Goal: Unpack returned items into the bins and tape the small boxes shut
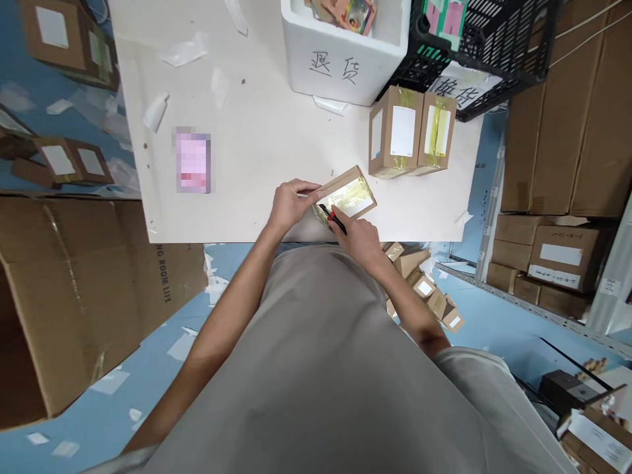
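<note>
Near the front edge of the white table lies a small cardboard box (351, 195) with a white label and yellowish clear tape on top. My left hand (292, 205) grips its left corner between thumb and fingers. In my right hand (360, 238) is a box cutter (334, 218), black with a red part, its tip over the box's left end. Whether the blade touches the tape I cannot tell. Two taped cardboard boxes (402, 131) stand upright side by side behind and to the right. A pink item (193, 162), blurred out, lies to the left.
A white foam bin (340, 66) with handwriting and a black plastic crate (486, 52) stand at the back of the table (257, 138). Paper scraps lie on the table's left part. A large carton (99, 289) stands at the left; shelves with cartons (557, 253) are at the right.
</note>
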The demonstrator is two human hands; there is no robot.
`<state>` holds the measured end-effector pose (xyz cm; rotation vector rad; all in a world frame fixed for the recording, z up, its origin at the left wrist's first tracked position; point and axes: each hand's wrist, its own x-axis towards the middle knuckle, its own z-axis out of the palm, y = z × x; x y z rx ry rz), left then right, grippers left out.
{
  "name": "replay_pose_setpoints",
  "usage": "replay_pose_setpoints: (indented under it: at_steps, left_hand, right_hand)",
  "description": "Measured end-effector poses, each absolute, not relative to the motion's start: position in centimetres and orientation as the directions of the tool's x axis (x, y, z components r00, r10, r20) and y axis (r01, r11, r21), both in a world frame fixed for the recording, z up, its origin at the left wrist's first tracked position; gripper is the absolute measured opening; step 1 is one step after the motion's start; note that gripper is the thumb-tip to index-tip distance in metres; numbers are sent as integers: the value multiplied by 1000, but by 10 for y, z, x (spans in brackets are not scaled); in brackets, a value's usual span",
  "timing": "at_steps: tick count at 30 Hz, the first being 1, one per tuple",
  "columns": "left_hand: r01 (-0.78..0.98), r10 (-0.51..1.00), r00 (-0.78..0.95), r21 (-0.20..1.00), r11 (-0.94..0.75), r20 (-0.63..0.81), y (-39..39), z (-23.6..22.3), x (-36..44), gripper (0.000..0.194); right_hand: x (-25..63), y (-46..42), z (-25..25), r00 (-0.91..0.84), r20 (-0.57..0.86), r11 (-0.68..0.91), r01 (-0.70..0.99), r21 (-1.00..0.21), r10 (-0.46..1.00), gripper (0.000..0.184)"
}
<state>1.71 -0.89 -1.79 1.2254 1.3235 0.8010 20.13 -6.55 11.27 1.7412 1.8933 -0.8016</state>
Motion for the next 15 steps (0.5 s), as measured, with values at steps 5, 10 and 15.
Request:
replay_pose_setpoints:
  at_steps: [5, 10, 15]
  left_hand:
    - [192, 952, 132, 949, 250, -277, -10, -18, 18, 22]
    - [191, 952, 121, 948, 257, -282, -11, -19, 19, 23]
    - [209, 954, 117, 946, 248, -276, -11, -22, 19, 23]
  right_hand:
    - [200, -61, 117, -134, -674, 55, 989, -137, 726, 60]
    - [194, -54, 123, -143, -691, 60, 988, -144, 709, 53]
    - [180, -45, 126, -178, -689, 135, 984, -117, 702, 47]
